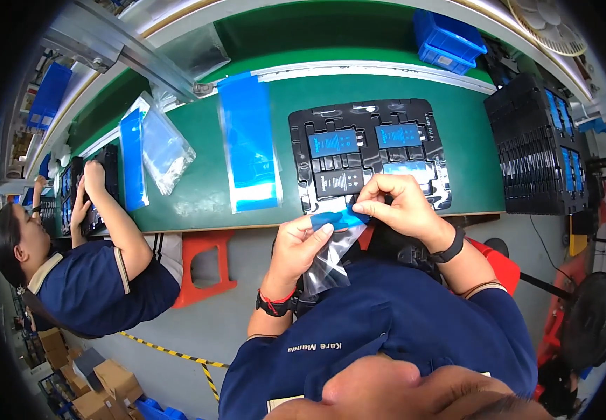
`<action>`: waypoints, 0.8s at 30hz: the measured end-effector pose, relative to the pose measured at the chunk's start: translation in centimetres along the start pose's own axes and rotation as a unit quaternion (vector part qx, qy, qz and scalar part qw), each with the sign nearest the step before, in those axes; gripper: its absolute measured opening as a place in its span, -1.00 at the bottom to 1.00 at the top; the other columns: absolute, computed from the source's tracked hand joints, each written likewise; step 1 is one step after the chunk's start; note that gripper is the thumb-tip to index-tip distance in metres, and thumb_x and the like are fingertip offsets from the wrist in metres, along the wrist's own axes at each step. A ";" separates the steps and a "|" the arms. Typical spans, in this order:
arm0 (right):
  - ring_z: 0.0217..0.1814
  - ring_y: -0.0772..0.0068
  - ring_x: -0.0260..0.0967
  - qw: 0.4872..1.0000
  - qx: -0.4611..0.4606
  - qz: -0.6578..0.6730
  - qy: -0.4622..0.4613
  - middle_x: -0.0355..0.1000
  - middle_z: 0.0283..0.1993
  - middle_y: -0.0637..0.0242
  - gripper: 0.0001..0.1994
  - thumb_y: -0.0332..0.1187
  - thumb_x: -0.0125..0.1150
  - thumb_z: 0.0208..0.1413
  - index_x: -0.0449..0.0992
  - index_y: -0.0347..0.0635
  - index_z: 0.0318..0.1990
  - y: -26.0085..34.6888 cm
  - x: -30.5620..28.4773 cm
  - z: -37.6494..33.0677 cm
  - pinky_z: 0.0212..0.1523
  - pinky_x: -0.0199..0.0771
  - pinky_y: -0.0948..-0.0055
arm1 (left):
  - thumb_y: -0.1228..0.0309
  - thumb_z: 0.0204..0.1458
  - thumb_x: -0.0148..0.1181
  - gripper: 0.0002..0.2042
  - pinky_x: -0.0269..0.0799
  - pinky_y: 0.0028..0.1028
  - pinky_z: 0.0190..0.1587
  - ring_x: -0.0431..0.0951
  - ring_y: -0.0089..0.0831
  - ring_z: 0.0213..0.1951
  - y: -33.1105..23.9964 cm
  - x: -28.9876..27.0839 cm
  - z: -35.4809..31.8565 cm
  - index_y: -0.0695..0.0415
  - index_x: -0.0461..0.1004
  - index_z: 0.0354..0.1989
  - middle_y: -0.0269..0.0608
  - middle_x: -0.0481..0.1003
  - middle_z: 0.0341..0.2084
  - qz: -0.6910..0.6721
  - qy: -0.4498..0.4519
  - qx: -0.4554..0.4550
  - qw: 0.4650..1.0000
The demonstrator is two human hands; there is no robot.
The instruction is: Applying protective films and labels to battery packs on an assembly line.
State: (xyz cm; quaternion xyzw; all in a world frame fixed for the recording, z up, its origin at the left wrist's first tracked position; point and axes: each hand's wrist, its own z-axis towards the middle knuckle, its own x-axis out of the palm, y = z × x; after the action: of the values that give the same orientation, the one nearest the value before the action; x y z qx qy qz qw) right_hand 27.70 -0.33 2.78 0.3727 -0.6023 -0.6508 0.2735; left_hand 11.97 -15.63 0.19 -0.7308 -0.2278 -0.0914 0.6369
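Observation:
Just past the bench's near edge, my left hand (294,246) pinches a piece of blue film (336,219) between thumb and fingers. A clear plastic sheet (328,269) hangs down below it. My right hand (404,210) is closed at the film's right end, thumb and forefinger pressed together. Behind my hands lies a black plastic tray (303,154) with flat battery packs in its pockets. Two far packs, a left battery pack (336,143) and a right battery pack (399,135), show blue faces. A nearer battery pack (339,183) looks dark grey; my right hand partly covers its neighbour.
Blue film sheets (248,140) lie left of the tray, with clear plastic bags (166,147) farther left. Stacked black trays (534,147) stand at the right. Blue bins (448,38) sit at the back. A co-worker (93,273) works at the left, near a red stool (205,266).

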 end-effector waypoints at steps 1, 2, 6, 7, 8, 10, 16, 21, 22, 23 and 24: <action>-0.56 0.81 0.19 1.000 -0.006 0.024 0.004 0.39 -0.54 0.51 -0.90 -0.43 0.30 -0.04 0.50 -0.24 -0.42 -0.3 0.1 0.1 -0.55 0.20 0.71 | 0.51 0.09 0.07 -0.77 0.40 -0.52 -0.11 0.51 -0.48 -0.21 -0.5 0.0 -0.3 0.34 0.44 -0.11 -0.13 0.53 -0.25 0.027 -0.017 -0.023 0.999; -0.55 0.80 0.23 0.996 0.007 0.089 0.000 0.39 -0.53 0.51 -0.92 -0.44 0.26 -0.01 0.48 -0.22 -0.43 -0.5 0.2 0.3 -0.55 0.23 0.73 | 0.51 0.09 0.07 -0.77 0.40 -0.52 -0.11 0.51 -0.48 -0.21 -0.4 -0.2 -0.7 0.34 0.44 -0.11 -0.13 0.53 -0.25 0.023 -0.022 -0.026 0.999; -0.71 0.79 0.20 0.988 0.112 0.083 -0.066 0.32 -0.68 0.51 -0.88 -0.43 0.22 0.03 0.42 -0.20 -0.48 0.0 -1.1 1.9 -0.74 0.17 0.74 | 0.48 -0.07 0.20 -0.66 0.36 -0.51 -0.53 0.50 -0.56 -0.62 -2.1 -1.2 -2.3 0.15 0.46 -0.05 -0.15 0.55 -0.60 0.508 -0.179 0.078 0.839; -0.73 0.79 0.19 0.987 0.131 0.058 -0.070 0.31 -0.70 0.51 -0.87 -0.43 0.23 0.02 0.42 -0.20 -0.49 -0.3 -1.3 2.4 -0.75 0.16 0.73 | 0.48 -0.07 0.19 -0.67 0.37 -0.49 -0.52 0.51 -0.49 -0.62 -2.5 -1.4 -2.1 0.15 0.46 -0.06 -0.13 0.54 -0.61 0.555 -0.195 0.082 0.804; -0.75 0.79 0.18 0.986 0.147 0.035 -0.068 0.29 -0.72 0.51 -0.87 -0.43 0.23 0.01 0.42 -0.21 -0.49 -0.5 -1.1 3.0 -0.75 0.15 0.73 | 0.49 -0.07 0.18 -0.68 0.37 -0.47 -0.51 0.52 -0.41 -0.62 -3.0 -1.6 -2.0 0.15 0.47 -0.07 -0.11 0.53 -0.61 0.603 -0.216 0.086 0.763; -0.75 0.78 0.17 0.985 0.156 0.024 -0.067 0.29 -0.73 0.51 -0.86 -0.43 0.24 0.00 0.41 -0.21 -0.50 -1.3 -0.7 3.7 -0.76 0.13 0.71 | 0.48 -0.07 0.18 -0.68 0.37 -0.45 -0.52 0.50 -0.35 -0.62 -2.4 -2.2 -1.1 0.15 0.47 -0.08 -0.13 0.50 -0.62 0.623 -0.221 0.106 0.743; -0.72 0.82 0.12 0.983 0.175 0.004 -0.057 0.28 -0.72 0.54 -0.86 -0.44 0.26 -0.02 0.41 -0.21 -0.52 -2.3 -0.5 4.9 -0.73 0.06 0.70 | 0.42 -0.07 0.20 -0.68 0.32 -0.39 -0.57 0.41 -0.33 -0.63 -1.0 -1.6 1.8 0.12 0.46 -0.08 -0.24 0.37 -0.63 0.602 -0.229 0.169 0.746; -0.66 0.85 0.11 0.984 0.171 -0.007 -0.058 0.29 -0.68 0.56 -0.86 -0.47 0.26 -0.03 0.41 -0.22 -0.53 -2.5 -0.6 4.8 -0.66 0.07 0.71 | 0.27 -0.08 0.23 -0.55 0.37 -0.30 -0.54 0.49 -0.19 -0.56 -1.0 -0.7 2.6 0.09 0.37 0.03 -0.17 0.44 -0.52 0.615 -0.190 0.105 0.758; -0.65 0.85 0.12 0.984 0.172 -0.001 -0.054 0.30 -0.67 0.56 -0.86 -0.47 0.26 -0.03 0.41 -0.22 -0.53 -2.3 -0.6 4.9 -0.65 0.08 0.71 | 0.26 -0.08 0.24 -0.53 0.38 -0.29 -0.54 0.50 -0.18 -0.55 -1.0 -0.7 2.7 0.09 0.36 0.04 -0.16 0.44 -0.52 0.616 -0.187 0.094 0.759; -0.64 0.85 0.12 0.984 0.173 0.006 -0.051 0.31 -0.67 0.55 -0.86 -0.48 0.26 -0.04 0.41 -0.22 -0.53 -2.2 -0.6 4.9 -0.64 0.09 0.71 | 0.26 -0.08 0.24 -0.53 0.38 -0.29 -0.54 0.50 -0.18 -0.55 -1.0 -0.7 2.7 0.09 0.36 0.04 -0.16 0.44 -0.52 0.616 -0.186 0.093 0.760; -0.64 0.85 0.12 0.983 0.174 0.006 -0.050 0.31 -0.67 0.55 -0.86 -0.48 0.26 -0.04 0.41 -0.22 -0.53 -2.1 -0.6 4.9 -0.64 0.09 0.71 | 0.25 -0.08 0.24 -0.51 0.38 -0.29 -0.54 0.50 -0.18 -0.54 -1.1 -0.7 2.7 0.08 0.34 0.06 -0.16 0.44 -0.52 0.614 -0.186 0.092 0.761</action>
State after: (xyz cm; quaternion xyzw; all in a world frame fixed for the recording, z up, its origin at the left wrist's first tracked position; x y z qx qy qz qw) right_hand 24.28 3.28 0.78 0.3778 -0.7218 -0.5520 0.1776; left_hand 10.44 -13.06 0.42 -0.6551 0.1484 0.4787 0.5654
